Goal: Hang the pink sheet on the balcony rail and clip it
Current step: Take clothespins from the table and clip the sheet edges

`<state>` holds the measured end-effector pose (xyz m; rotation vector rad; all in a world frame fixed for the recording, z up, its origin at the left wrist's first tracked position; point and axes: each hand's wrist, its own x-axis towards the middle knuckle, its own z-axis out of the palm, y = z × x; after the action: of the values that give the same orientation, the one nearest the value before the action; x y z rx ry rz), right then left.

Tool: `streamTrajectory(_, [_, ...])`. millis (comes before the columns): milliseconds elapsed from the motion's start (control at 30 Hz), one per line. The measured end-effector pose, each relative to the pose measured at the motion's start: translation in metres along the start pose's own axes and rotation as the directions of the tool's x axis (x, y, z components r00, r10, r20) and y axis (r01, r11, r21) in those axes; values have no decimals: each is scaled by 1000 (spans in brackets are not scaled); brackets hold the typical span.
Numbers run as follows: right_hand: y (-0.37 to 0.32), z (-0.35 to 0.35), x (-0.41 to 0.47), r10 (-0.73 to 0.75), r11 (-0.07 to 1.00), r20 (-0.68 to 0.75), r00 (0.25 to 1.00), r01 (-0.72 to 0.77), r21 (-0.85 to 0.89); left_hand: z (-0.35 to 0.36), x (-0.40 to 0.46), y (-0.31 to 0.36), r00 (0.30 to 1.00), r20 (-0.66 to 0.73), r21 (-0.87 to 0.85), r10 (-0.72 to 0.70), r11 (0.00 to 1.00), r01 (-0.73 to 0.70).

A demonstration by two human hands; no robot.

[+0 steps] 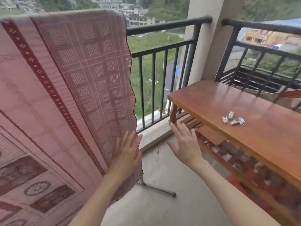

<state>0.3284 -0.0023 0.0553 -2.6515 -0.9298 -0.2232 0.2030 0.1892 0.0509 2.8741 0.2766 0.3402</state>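
Head view, near to far: left hand (126,152) flat, fingers spread on pink sheet (68,88) edge at 7 o'clock; right hand (185,144) loose, empty, at 5; clips (233,119) small, blurred on wooden table (211,101) at 3; balcony rail (167,25) at 12, left stretch hidden under sheet

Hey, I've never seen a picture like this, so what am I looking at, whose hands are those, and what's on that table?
This is one wide picture from a camera worn on a person's head, looking forward and down, so the two bare hands are the wearer's own. There is no machine. The left hand lies flat and open against the pink sheet, which already hangs on the balcony. The right hand is open in the air, holding nothing. On the wooden table to the right lie a few small clips, not yet used. The black balcony rail runs behind.
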Motion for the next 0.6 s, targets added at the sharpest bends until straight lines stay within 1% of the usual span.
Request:
streamTrajectory(133, [56, 10, -33, 214, 976, 62, 975, -215, 24, 42, 14, 30, 989, 119, -22, 87, 996, -85])
streamTrajectory(233, [100, 12, -41, 341, 939, 89, 936, -343, 10, 71, 42, 56, 970, 197, -39, 141, 990, -136])
streamTrajectory(333, [151, 14, -34, 443, 893, 96, 891, -448, 37, 102, 81, 90, 945, 259, -52, 201, 980, -194])
streamTrajectory(400, [177, 16, -26, 472, 876, 92, 877, -478, 60, 118, 103, 107, 932, 271, -52, 239, 971, -234])
streamTrajectory(533, [273, 26, 10, 533, 836, 124, 837, -544, 75, 174, 181, 163, 915, 294, -81, 275, 961, -263])
streamTrajectory(600, [322, 24, 31, 560, 815, 150, 815, -574, 78, 199, 224, 195, 896, 337, -87, 289, 957, -276])
